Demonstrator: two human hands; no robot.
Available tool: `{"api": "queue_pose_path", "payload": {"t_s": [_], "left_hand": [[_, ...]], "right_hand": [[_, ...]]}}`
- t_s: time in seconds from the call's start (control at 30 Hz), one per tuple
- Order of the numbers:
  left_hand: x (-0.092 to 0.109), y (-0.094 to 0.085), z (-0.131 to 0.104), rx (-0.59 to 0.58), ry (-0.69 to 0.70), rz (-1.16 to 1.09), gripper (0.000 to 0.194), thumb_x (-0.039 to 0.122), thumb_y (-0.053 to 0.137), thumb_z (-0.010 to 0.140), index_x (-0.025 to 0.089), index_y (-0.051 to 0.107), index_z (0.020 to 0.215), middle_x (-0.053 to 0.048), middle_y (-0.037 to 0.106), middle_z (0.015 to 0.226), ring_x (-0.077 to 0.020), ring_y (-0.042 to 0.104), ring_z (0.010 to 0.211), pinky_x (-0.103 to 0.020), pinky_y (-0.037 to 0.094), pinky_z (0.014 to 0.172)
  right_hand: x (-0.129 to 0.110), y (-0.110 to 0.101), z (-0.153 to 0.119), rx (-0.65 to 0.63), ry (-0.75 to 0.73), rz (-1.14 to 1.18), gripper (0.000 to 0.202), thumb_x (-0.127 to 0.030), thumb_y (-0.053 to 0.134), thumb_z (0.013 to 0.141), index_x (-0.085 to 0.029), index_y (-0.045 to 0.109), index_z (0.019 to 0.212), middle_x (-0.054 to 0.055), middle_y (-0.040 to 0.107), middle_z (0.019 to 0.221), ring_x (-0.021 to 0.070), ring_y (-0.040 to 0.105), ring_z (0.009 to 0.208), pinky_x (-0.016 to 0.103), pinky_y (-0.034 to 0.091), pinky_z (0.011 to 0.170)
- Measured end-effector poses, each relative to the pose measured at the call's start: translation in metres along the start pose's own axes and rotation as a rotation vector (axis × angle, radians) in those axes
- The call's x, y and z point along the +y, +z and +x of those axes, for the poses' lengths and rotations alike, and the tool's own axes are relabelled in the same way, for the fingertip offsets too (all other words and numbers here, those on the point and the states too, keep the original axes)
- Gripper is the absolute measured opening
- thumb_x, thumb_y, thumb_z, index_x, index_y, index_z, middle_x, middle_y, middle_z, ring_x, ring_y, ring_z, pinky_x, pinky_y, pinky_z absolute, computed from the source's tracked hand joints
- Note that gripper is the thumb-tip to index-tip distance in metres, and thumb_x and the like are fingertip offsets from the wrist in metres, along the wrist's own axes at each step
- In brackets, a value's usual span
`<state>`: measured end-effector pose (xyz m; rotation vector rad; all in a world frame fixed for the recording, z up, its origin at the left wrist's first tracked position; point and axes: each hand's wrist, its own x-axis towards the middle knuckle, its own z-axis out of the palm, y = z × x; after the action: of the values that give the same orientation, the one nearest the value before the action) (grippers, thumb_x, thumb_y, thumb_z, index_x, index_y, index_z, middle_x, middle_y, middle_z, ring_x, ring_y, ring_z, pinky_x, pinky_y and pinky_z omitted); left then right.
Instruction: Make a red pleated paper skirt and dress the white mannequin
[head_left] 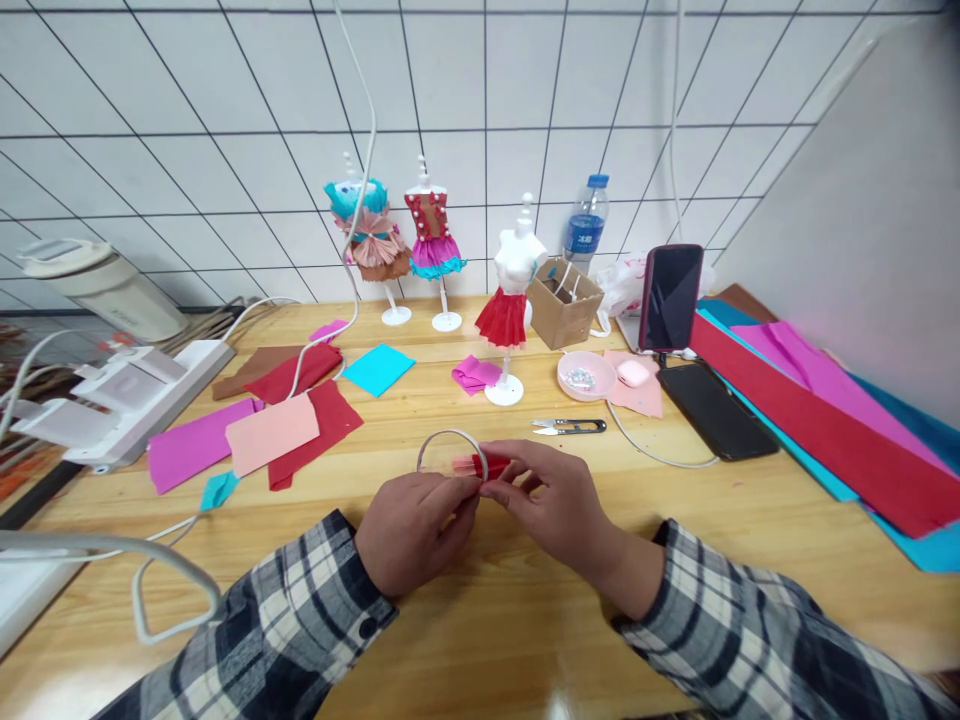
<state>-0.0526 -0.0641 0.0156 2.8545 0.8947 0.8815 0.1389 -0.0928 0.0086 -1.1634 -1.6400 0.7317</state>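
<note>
Near the table's front, my left hand (420, 530) is closed, its thumb and fingers gripping a thin, pale roll of tape (480, 452) that stands on edge. My right hand (555, 505) meets it at the roll's right side, thumb and fingertips pinched. Between those fingers and behind the roll shows a small piece of red crepe paper (496, 466); its far end is partly hidden. Beyond my hands lie black thread snips (574, 427). A white mini dress form (519, 258) in a red skirt (502, 318) stands upright behind them.
Two more dressed forms (435, 225) stand at the wall beside a small cardboard box (564, 310) and a water bottle (586, 225). Crepe paper pieces (274, 433) and a power strip (157, 400) lie left. Right are a bead dish (586, 376), phone (716, 410) and long paper strips (825, 430).
</note>
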Motion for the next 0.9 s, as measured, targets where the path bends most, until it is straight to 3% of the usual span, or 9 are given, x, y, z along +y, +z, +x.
{"api": "queue_pose_path", "payload": {"t_s": [0.17, 0.27, 0.43, 0.53, 0.6, 0.77, 0.9], "left_hand": [[-0.001, 0.0003, -0.0016, -0.013, 0.02, 0.023, 0.012, 0.018, 0.05, 0.089, 0.02, 0.058, 0.097, 0.001, 0.067, 0.064, -0.0129, 0.062, 0.053, -0.023, 0.042, 0.052], [-0.0003, -0.0018, 0.0, -0.016, 0.045, 0.039, 0.011, 0.017, 0.051, 0.088, 0.019, 0.058, 0.096, 0.001, 0.068, 0.065, -0.0136, 0.062, 0.053, -0.024, 0.043, 0.051], [0.0006, -0.0038, 0.0019, -0.017, 0.088, 0.079, 0.01, 0.016, 0.051, 0.088, 0.018, 0.06, 0.092, 0.002, 0.066, 0.061, -0.0138, 0.06, 0.051, -0.026, 0.042, 0.05], [-0.0004, -0.0038, 0.0023, -0.01, 0.109, 0.114, 0.01, 0.017, 0.051, 0.088, 0.018, 0.06, 0.088, 0.002, 0.065, 0.06, -0.0138, 0.058, 0.051, -0.027, 0.04, 0.05], [-0.0017, -0.0039, 0.0023, -0.001, 0.121, 0.126, 0.009, 0.017, 0.052, 0.088, 0.018, 0.06, 0.088, 0.002, 0.065, 0.06, -0.0136, 0.058, 0.051, -0.027, 0.04, 0.05], [-0.0035, -0.004, 0.002, 0.015, 0.135, 0.134, 0.009, 0.017, 0.054, 0.088, 0.018, 0.06, 0.094, 0.002, 0.065, 0.063, -0.0132, 0.057, 0.053, -0.028, 0.04, 0.052], [-0.0025, -0.0037, 0.0018, 0.029, 0.142, 0.136, 0.009, 0.017, 0.054, 0.089, 0.018, 0.06, 0.096, 0.003, 0.065, 0.063, -0.0128, 0.056, 0.053, -0.028, 0.039, 0.052]], "right_hand": [[-0.0022, -0.0041, -0.0008, -0.009, -0.137, -0.139, 0.026, -0.03, 0.066, 0.087, -0.029, 0.063, 0.113, 0.002, 0.073, 0.105, 0.0149, 0.07, 0.079, 0.027, 0.059, 0.071], [-0.002, -0.0062, -0.0001, -0.014, -0.144, -0.168, 0.027, -0.032, 0.067, 0.086, -0.028, 0.062, 0.112, 0.003, 0.073, 0.106, 0.0157, 0.07, 0.082, 0.028, 0.059, 0.074], [0.0004, -0.0049, 0.0017, -0.057, -0.082, -0.045, 0.026, -0.03, 0.068, 0.085, -0.027, 0.062, 0.11, 0.002, 0.073, 0.106, 0.0139, 0.07, 0.079, 0.026, 0.059, 0.071], [0.001, -0.0034, 0.0025, -0.086, -0.094, -0.004, 0.007, -0.028, 0.067, 0.086, -0.025, 0.062, 0.091, 0.002, 0.072, 0.106, 0.0131, 0.068, 0.079, 0.024, 0.057, 0.065], [0.0009, -0.003, 0.0024, -0.07, -0.086, -0.025, 0.008, -0.027, 0.067, 0.085, -0.023, 0.06, 0.084, 0.001, 0.072, 0.1, 0.0117, 0.066, 0.073, 0.023, 0.056, 0.061], [0.0006, -0.0025, 0.001, -0.008, -0.035, -0.04, 0.031, -0.031, 0.071, 0.082, -0.026, 0.059, 0.11, 0.0, 0.071, 0.089, 0.0097, 0.063, 0.061, 0.022, 0.055, 0.058], [0.0011, -0.0005, 0.0007, -0.01, -0.044, 0.005, 0.022, -0.03, 0.07, 0.083, -0.025, 0.062, 0.103, 0.0, 0.073, 0.089, 0.0101, 0.065, 0.064, 0.021, 0.056, 0.059]]}}
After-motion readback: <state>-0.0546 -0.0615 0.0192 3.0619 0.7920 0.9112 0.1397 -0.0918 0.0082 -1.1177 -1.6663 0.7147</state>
